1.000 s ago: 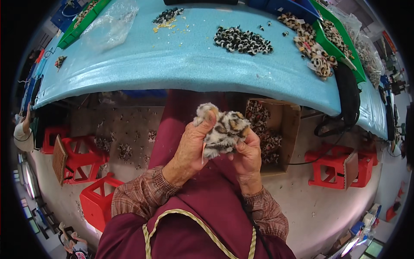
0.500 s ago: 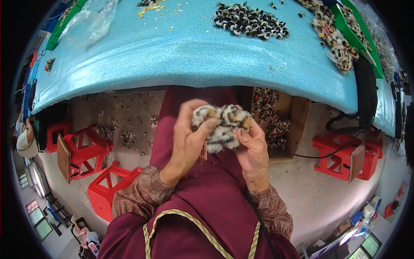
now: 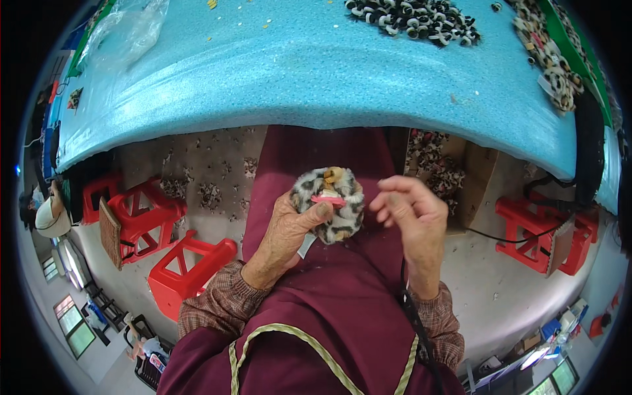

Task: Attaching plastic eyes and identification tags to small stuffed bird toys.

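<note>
My left hand (image 3: 289, 227) is closed round a spotted plush head (image 3: 339, 224) of black, white and tan fur, its thumb pressing on the front. A pink strip with a white patch above it runs across the plush, and a tan tuft is at the top. A white tag (image 3: 306, 246) hangs below my left fingers. To the right of the plush, my right hand (image 3: 418, 214) is apart from it. Its fingers are loosely bent and spread, with nothing visible in them. Both hands are over my maroon apron (image 3: 322, 296).
Ahead is a table with a blue cover (image 3: 296, 85). On it are a heap of black-and-white furry pieces (image 3: 421, 20), spotted plush pieces (image 3: 550, 66) and a clear plastic bag (image 3: 128, 33). Red stools (image 3: 187, 273) stand on both sides. A cardboard box (image 3: 479, 178) of scraps is under the table.
My right hand has let go of the plush and moved right. In my left hand the plush has turned, showing the pink strip. The view has shifted a little.
</note>
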